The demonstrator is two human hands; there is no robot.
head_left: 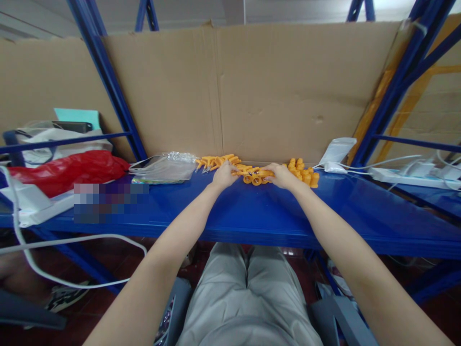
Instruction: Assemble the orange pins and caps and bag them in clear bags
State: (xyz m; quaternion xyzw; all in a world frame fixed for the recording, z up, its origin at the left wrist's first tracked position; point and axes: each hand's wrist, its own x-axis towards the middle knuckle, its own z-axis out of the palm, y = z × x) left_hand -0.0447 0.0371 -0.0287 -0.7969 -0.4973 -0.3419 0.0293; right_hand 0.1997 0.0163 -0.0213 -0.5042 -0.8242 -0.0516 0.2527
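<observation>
A row of small orange plastic pieces (256, 179) lies across the back of the blue shelf, between my hands. Several have round, hollow ends facing me. My left hand (224, 176) has its fingers closed at the left end of this row, on an orange piece with little of it showing. Thumb and fingers of my right hand (283, 176) close around an orange piece at the right end. Behind my left hand lie more orange pieces with short metal chains (211, 163). Stubby orange pieces (300, 172) stand grouped just right of my right hand.
Clear plastic bags (176, 168) and a red plastic bag (86, 168) lie to the left. A white power strip (46, 209) with a cable sits at the left front edge. Cardboard (288, 86) backs the blue shelf (259, 216). Right are a white packet (336, 154) and another power strip (414, 178).
</observation>
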